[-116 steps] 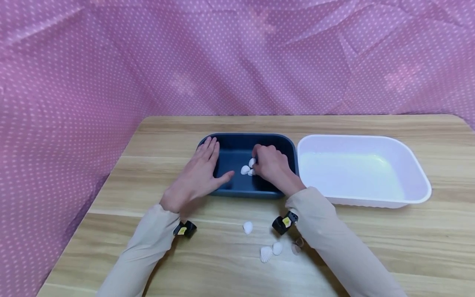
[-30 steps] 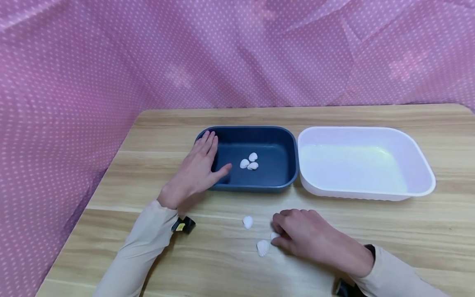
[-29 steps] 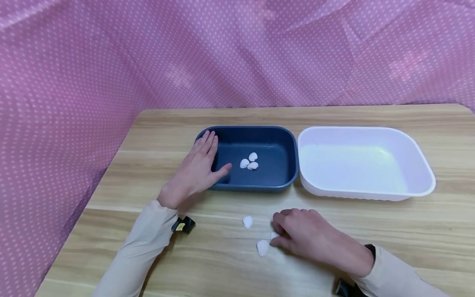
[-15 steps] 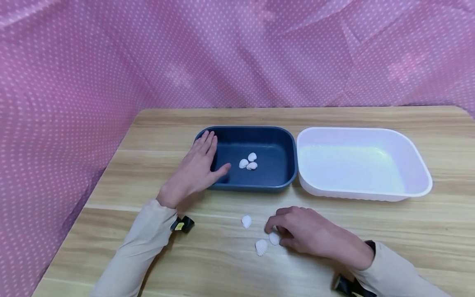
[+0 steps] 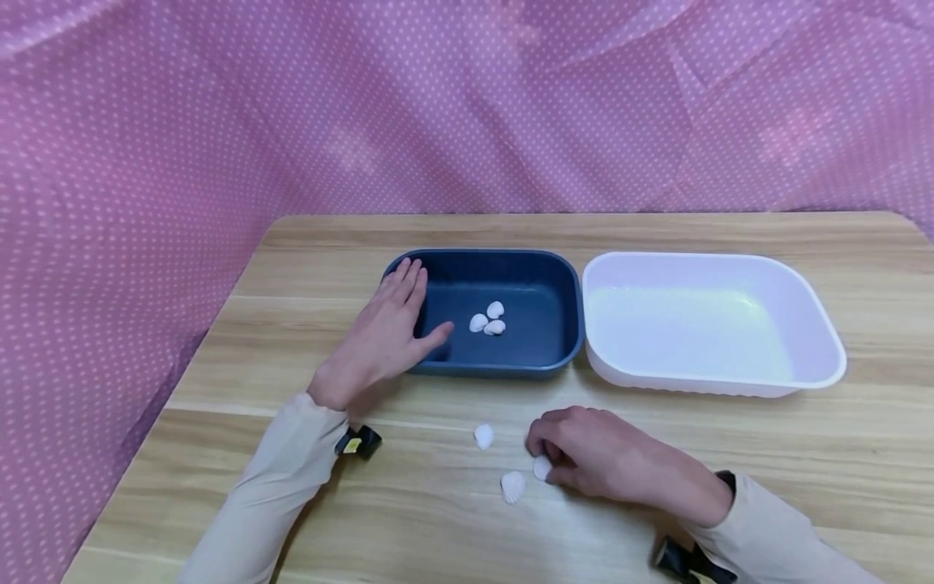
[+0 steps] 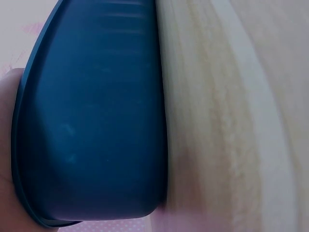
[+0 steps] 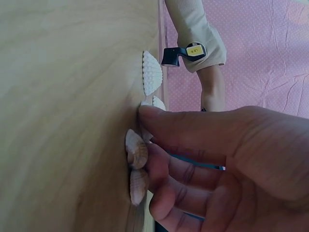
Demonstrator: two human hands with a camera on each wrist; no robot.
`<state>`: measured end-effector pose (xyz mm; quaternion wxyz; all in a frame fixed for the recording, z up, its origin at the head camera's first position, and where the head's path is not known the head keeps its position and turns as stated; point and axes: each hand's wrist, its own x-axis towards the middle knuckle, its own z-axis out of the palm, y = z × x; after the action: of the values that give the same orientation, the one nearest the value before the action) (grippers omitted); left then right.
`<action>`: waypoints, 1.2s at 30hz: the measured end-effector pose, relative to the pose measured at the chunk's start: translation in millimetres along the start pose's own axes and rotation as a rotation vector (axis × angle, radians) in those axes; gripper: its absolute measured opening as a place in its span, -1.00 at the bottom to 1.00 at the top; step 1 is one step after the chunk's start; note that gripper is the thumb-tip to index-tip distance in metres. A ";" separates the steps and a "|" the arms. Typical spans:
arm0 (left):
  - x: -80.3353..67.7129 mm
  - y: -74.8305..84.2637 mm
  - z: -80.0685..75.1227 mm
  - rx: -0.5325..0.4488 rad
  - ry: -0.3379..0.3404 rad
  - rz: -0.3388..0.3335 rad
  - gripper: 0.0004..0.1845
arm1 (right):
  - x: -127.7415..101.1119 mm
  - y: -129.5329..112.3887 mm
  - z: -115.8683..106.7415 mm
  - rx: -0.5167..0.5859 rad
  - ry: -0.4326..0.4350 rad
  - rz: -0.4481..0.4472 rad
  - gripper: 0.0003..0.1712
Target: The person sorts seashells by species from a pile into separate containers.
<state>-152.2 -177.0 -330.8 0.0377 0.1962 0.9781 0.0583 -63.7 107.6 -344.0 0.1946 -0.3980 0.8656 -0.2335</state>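
- Right hand (image 5: 584,458) is down on the counter (image 5: 803,462), fingertips curled and pinching a small white shell (image 5: 541,468) at its left edge.
- Two more shells lie just left of it: one (image 5: 513,486) nearer the person, one (image 5: 483,435) farther.
- Blue tray (image 5: 554,284) sits beyond the right hand, up and left.
- Left hand (image 5: 383,341) lies flat, fingers straight, on that tray's left rim.

- My head view looks forward and down over the whole table (image 5: 730,454).
- Left wrist view sits tight against the blue tray (image 6: 96,125), also mid-frame overhead.
- Right wrist view skims the tabletop beside the shells (image 7: 152,72).
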 end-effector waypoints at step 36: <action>1.7 0.9 2.0 0.002 -0.004 -0.005 -0.03 | 0.1 4.7 -2.4 -0.003 0.023 -0.015 -0.74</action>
<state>-153.2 -175.3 -332.8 0.0398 0.1939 0.9786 0.0568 -67.8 110.8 -344.7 0.1825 -0.4020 0.8651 -0.2381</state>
